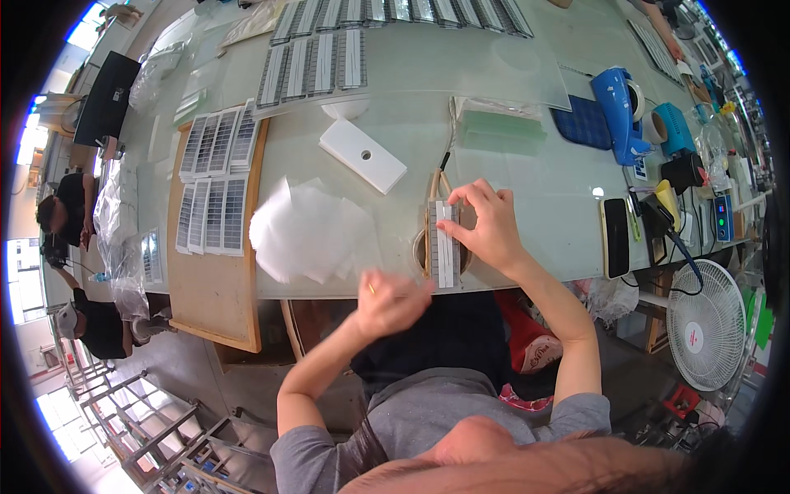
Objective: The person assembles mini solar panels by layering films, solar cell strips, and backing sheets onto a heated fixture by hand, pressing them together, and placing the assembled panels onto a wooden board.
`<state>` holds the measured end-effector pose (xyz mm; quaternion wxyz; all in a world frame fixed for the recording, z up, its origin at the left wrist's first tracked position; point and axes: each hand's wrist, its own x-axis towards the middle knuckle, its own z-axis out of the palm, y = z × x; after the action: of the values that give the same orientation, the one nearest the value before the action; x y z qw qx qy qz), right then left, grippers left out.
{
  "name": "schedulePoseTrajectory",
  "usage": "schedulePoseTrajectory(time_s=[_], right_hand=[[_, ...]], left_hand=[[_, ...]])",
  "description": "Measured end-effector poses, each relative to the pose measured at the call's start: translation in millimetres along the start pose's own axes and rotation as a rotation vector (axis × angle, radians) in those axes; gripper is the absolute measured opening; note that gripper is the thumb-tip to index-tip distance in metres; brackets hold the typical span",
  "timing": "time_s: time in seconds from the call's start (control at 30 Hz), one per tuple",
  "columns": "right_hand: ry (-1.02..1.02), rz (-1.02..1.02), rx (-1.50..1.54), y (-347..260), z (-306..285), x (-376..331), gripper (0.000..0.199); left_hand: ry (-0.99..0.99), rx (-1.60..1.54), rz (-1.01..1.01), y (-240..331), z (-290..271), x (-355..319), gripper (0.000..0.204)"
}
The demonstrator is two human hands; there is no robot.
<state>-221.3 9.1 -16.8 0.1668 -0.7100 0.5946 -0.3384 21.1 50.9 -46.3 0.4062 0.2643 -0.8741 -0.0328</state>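
Touching a grey strip (445,255): right hand (492,224); wooden tray (210,298) holds gridded panels (215,216)

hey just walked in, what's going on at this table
A person at the table is handling a narrow grey panel with a white strip near the table's front edge. The right hand is over it, its thumb apparently on the white strip. The left hand, blurred and curled, is by the panel's near end; whether it grips anything is unclear. To the left lie thin white sheets and a wooden board bearing more panels.
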Motion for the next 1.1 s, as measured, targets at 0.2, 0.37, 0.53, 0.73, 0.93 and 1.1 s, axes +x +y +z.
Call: schedulePoseTrajectory(time_s=[0.2,0.37,0.53,0.73,0.93,1.1], right_hand=[[-0.055,0.018,-0.011,0,-3,0,0.031],[-0.072,0.045,-0.011,-3,-2,1,0.031],[-0.056,0.034,-0.02,-1,-6,2,0.03],[0.047,0.154,0.47,-8,-22,8,0.024],[-0.121,0.371,0.631,-6,-17,-10,0.024],[0.064,0.091,0.112,-12,-10,-29,0.023]], left_hand=[[-0.099,0.102,-0.525,-95,20,88,0.036],[-0.246,0.032,-0.675,-112,20,83,0.038],[-0.254,-0.492,-0.966,-125,4,95,0.032],[-0.037,0.027,-0.275,-43,-22,81,0.02],[-0.174,-0.441,0.085,-16,-8,44,0.025],[-0.205,-0.424,-0.006,-10,-4,22,0.024]])
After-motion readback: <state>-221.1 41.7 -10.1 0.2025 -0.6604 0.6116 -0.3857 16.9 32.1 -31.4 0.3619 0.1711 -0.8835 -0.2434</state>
